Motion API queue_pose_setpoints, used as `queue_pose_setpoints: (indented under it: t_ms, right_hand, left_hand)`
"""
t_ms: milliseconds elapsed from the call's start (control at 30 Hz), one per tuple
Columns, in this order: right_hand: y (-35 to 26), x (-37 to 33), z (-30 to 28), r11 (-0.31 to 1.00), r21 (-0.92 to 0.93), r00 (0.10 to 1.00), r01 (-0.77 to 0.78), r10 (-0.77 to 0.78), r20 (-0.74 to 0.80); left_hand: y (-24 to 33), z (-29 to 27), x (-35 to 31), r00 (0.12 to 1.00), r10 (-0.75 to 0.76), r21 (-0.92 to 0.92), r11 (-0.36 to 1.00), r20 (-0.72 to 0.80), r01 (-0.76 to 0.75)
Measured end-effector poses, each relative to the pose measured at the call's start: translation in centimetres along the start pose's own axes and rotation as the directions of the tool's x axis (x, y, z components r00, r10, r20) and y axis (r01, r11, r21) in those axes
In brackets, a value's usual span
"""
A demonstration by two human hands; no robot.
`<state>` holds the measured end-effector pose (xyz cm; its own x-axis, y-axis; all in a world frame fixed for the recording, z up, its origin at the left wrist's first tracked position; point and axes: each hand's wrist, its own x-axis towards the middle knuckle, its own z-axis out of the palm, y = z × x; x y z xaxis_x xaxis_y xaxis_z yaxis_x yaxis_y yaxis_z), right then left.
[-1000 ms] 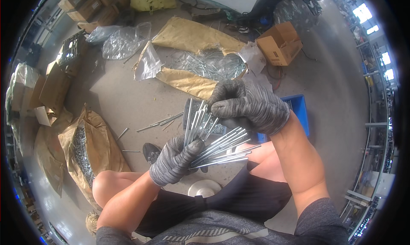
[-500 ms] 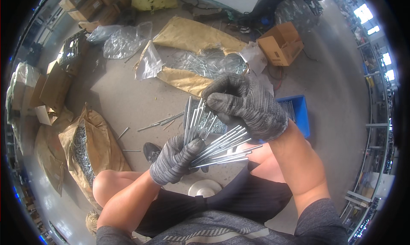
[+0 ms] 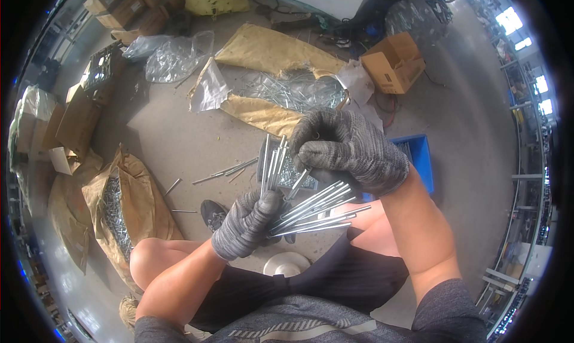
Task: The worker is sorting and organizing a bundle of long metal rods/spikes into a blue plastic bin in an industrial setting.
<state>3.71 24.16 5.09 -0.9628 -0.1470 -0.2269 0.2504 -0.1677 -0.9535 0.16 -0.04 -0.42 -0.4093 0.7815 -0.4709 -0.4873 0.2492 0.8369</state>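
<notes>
Plainly, the gloved right hand (image 3: 353, 155) pinches the near end of one rod, while the gloved left hand (image 3: 246, 223) clasps a fanned bundle of metal rods (image 3: 314, 207). A firm left grip should keep them from slipping; moving the pinched single rod (image 3: 299, 183) lengthwise should avoid snagging. Beyond lie a torn paper sack (image 3: 269, 48), a blue bin (image 3: 422, 164) partly hidden by the right hand, an open cardboard box (image 3: 403, 77) and loose rods (image 3: 224, 171).
</notes>
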Motion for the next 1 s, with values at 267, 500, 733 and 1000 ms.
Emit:
queue_pose_setpoints:
  t_ms: [267, 500, 733, 1000]
  right_hand:
    - [-0.3, 0.0, 1.0, 0.986, 0.161, 0.997, -0.049, 0.058, -0.052]
    - [0.4, 0.1, 0.6, 0.995, 0.102, 0.999, -0.011, 0.014, -0.028]
    - [-0.1, 0.1, 0.6, 0.999, 0.018, 0.997, 0.042, -0.041, -0.058]
    - [-0.2, -0.1, 0.3, 0.999, -0.027, 0.999, -0.047, 0.047, -0.025]
  left_hand:
    - [0.7, 0.3, -0.1, 0.996, 0.052, 0.089, 0.995, -0.068, -0.046]
    - [0.3, 0.1, -0.1, 0.997, 0.016, 0.043, 0.999, -0.075, -0.013]
    - [-0.2, -0.1, -0.2, 0.999, 0.023, 0.009, 1.000, -0.040, -0.023]
    - [-0.7, -0.4, -0.1, 0.999, 0.002, 0.026, 1.000, 0.048, -0.003]
